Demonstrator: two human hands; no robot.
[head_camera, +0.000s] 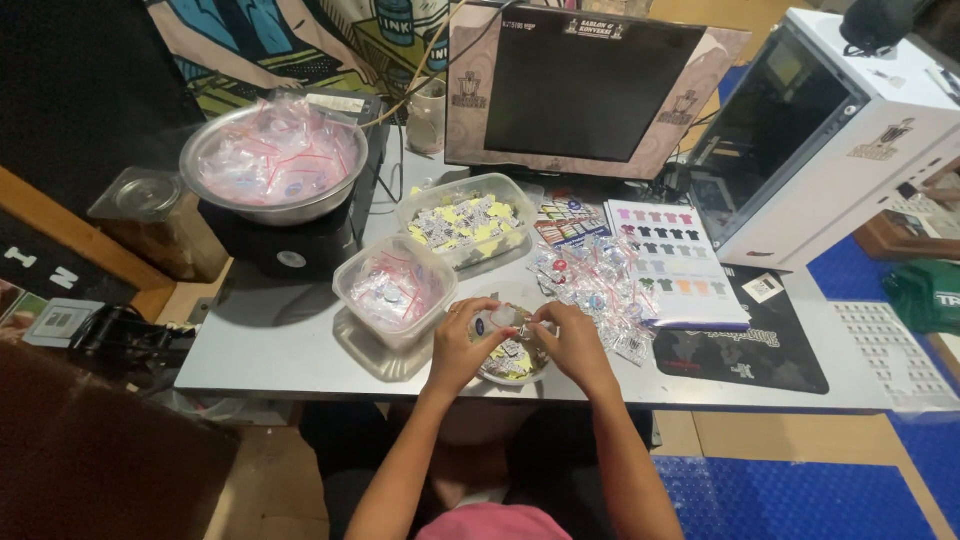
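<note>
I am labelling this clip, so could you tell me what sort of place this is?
Probably a small home workshop for packing merchandise: a desk with a monitor, a metal bowl of small zip bags, and a shirt colour chart.

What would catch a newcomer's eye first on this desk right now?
Probably the two hands, left hand and right hand, meeting over a small bowl at the desk's near edge, pinching a little clear packet. Next, the big metal bowl heaped with red-trimmed plastic bags at the back left, and the dark monitor behind.
</note>
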